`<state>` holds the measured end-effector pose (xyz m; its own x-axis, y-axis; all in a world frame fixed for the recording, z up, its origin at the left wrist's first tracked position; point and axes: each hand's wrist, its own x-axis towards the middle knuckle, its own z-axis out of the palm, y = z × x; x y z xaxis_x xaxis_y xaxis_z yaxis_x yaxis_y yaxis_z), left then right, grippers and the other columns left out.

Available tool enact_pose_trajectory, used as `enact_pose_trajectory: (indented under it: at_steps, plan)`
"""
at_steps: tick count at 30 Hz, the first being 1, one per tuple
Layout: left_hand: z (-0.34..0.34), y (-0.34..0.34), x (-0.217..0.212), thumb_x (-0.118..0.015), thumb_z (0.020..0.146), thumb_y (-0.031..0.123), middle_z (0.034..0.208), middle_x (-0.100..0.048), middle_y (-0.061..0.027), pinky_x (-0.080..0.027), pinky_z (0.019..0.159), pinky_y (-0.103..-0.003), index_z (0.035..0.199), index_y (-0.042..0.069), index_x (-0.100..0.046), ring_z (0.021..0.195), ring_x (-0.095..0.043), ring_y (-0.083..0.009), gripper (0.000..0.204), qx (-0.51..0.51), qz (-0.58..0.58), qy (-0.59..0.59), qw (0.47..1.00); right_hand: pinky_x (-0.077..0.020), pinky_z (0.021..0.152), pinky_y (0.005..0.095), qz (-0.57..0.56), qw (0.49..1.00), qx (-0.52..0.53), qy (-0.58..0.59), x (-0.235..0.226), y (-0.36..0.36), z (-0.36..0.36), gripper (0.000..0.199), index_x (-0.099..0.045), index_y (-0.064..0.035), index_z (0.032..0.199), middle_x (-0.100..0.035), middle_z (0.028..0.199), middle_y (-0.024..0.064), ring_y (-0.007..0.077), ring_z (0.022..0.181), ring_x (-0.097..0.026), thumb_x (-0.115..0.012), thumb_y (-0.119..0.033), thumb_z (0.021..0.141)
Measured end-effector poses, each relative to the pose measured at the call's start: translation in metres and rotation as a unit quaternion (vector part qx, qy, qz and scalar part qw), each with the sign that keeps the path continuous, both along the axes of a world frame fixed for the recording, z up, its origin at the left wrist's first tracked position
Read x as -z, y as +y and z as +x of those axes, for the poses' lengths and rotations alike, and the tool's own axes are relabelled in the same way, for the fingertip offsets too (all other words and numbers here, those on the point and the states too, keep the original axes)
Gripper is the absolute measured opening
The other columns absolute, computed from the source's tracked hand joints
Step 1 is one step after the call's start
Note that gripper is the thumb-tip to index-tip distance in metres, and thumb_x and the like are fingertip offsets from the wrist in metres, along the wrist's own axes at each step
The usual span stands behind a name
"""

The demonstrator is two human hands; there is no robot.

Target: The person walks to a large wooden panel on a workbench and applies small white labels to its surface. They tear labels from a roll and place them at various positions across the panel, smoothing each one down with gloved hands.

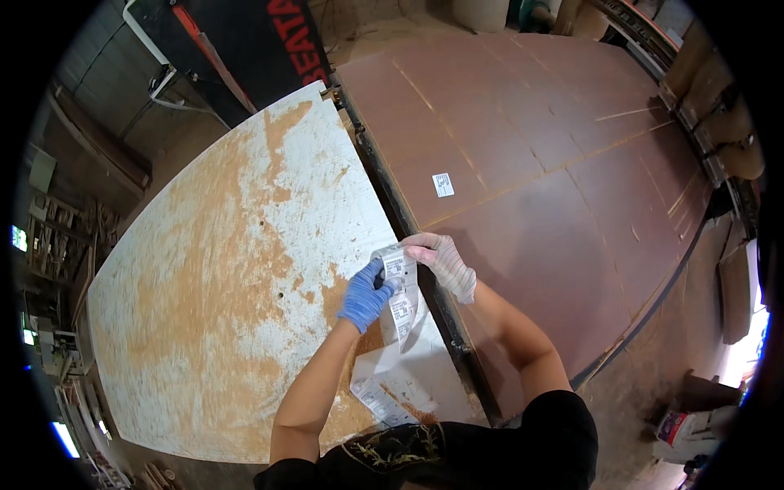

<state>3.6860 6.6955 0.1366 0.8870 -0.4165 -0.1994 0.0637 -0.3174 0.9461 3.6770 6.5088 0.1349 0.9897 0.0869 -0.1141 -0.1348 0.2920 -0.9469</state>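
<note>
A strip of white printed labels (402, 309), looped over at its top, is held up above the seam between two large boards. My left hand (364, 298), in a blue glove, is closed around the strip's left side with the thumb across its front. At the top right edge of the strip my right hand (445, 265), in a pale glove, pinches with thumb and fingertips. Whether a single label is peeled between those fingertips I cannot tell. The strip's lower end hangs free and curls. One small white label (443, 185) lies on the brown board, beyond my right hand.
A worn white tabletop (196, 286) with tan patches lies left, the brown board (531, 204) right, with a dark metal edge (445, 314) between. Printed paper (382, 402) rests near my body. A black panel with red markings (245, 41) stands behind at far left.
</note>
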Motion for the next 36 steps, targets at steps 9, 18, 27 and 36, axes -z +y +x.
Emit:
enact_pose_trajectory:
  at_steps: [9,18,27,36]
  plan:
    - [-0.001,0.009,0.033,-0.061,0.076,0.002,0.088,-0.060,-0.0066,-0.046,0.071,-0.024,0.110,0.000,-0.050,0.076,-0.055,-0.0123,0.036,-0.013,-0.038,0.041,0.998,-0.0433,0.074,0.0300,-0.152,0.891,0.427,-0.013,0.020,-0.146,0.096,0.018,-0.057,-0.0029,0.095,-0.059,0.090,0.0044,0.0143,0.083,-0.053,-0.058,-0.010,0.078]
    - [0.004,0.025,0.023,-0.059,0.078,-0.002,0.098,-0.057,-0.0052,-0.045,0.075,-0.023,0.115,0.000,-0.046,0.088,-0.053,-0.0111,0.039,-0.106,-0.140,0.009,0.984,-0.0351,0.089,0.0394,-0.810,0.572,0.129,-0.013,0.056,-0.203,0.120,0.050,-0.051,-0.0066,0.107,-0.051,0.114,0.0115,0.0255,0.105,-0.047,-0.053,-0.045,0.076]
    - [-0.016,0.042,-0.029,-0.060,0.078,0.000,0.100,-0.056,-0.0045,-0.047,0.076,-0.023,0.123,0.002,-0.041,0.089,-0.053,-0.0118,0.049,-0.120,-0.233,0.047,0.964,-0.0365,0.092,0.0355,-0.411,0.909,0.063,-0.029,0.010,-0.124,0.029,0.047,-0.047,-0.0019,0.119,-0.050,0.119,0.0141,0.0251,0.112,-0.046,-0.057,-0.029,0.081]
    - [-0.070,0.067,-0.075,-0.061,0.078,0.008,0.106,-0.053,-0.0052,-0.046,0.079,-0.025,0.125,0.004,-0.039,0.095,-0.052,-0.0131,0.052,-0.056,-0.296,0.002,0.954,-0.0411,0.087,0.0289,-0.101,0.988,-0.089,-0.071,-0.103,0.071,-0.102,0.048,-0.045,-0.0023,0.122,-0.053,0.112,0.0075,0.0140,0.099,-0.051,-0.060,-0.013,0.078]
